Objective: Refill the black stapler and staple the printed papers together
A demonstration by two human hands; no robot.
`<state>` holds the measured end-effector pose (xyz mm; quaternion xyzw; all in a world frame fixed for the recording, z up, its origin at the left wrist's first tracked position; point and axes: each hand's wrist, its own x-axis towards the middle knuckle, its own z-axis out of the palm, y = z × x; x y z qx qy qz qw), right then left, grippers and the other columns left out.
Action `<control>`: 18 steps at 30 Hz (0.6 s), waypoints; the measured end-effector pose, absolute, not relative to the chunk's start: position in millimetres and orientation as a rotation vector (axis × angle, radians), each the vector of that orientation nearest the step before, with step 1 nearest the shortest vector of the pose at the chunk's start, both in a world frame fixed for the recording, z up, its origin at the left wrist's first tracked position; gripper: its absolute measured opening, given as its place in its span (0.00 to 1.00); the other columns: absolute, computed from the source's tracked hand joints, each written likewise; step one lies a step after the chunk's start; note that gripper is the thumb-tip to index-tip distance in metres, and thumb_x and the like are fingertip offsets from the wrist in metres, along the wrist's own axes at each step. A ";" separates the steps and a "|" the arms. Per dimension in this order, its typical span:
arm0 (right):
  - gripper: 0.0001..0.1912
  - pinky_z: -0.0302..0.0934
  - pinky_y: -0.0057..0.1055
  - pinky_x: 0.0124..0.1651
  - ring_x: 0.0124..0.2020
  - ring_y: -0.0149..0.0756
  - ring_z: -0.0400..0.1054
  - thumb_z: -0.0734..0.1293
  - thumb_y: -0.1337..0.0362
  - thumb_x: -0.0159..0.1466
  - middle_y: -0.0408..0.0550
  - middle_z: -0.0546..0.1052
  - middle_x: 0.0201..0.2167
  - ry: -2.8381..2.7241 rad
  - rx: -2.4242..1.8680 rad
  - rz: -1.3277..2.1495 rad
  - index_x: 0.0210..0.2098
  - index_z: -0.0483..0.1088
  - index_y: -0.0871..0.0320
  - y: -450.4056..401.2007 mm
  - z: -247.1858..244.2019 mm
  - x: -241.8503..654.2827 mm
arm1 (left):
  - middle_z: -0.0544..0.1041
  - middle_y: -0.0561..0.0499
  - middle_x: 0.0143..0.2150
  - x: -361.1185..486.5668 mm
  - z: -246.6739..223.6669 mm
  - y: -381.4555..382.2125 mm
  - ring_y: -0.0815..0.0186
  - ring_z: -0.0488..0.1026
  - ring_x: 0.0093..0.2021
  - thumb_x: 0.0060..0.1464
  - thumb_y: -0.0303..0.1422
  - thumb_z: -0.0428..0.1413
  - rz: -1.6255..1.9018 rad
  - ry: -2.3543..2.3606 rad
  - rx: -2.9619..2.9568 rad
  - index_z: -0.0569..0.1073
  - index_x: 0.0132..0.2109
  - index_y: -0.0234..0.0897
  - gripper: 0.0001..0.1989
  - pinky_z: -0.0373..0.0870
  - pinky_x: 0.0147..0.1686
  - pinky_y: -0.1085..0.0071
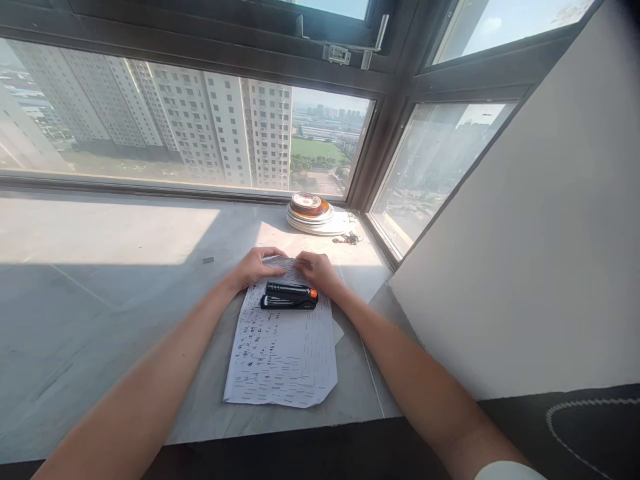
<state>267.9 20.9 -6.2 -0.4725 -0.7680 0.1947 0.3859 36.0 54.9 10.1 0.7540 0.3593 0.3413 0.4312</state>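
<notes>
A sheet of paper (295, 340) with handwriting and many short staple-like marks lies on the grey stone sill. Across its upper half rests a black stapler (290, 297) with an orange end. My left hand (257, 268) grips the paper's top left edge, thumb over the sheet and fingers at its far edge. At the top right, my right hand (316, 270) pinches the paper's far edge. Neither hand touches the stapler. Part of another white sheet shows under the paper's right side.
Stacked plates (310, 217) stand near the window corner, with small keys or trinkets (349, 239) beside them. A small strip of staples (208, 260) lies left of my hands. A white wall (525, 233) slopes along the right; the sill's front edge runs below the paper.
</notes>
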 end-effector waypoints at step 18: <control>0.05 0.60 0.31 0.43 0.38 0.37 0.70 0.69 0.67 0.67 0.44 0.79 0.33 -2.017 -1.254 0.407 0.39 0.79 0.55 22.6 -7.8 268.5 | 0.82 0.49 0.35 38.7 12.6 51.7 0.59 0.77 0.36 0.49 0.52 0.68 0.851 0.973 1.891 0.83 0.39 0.35 0.23 0.73 0.35 0.67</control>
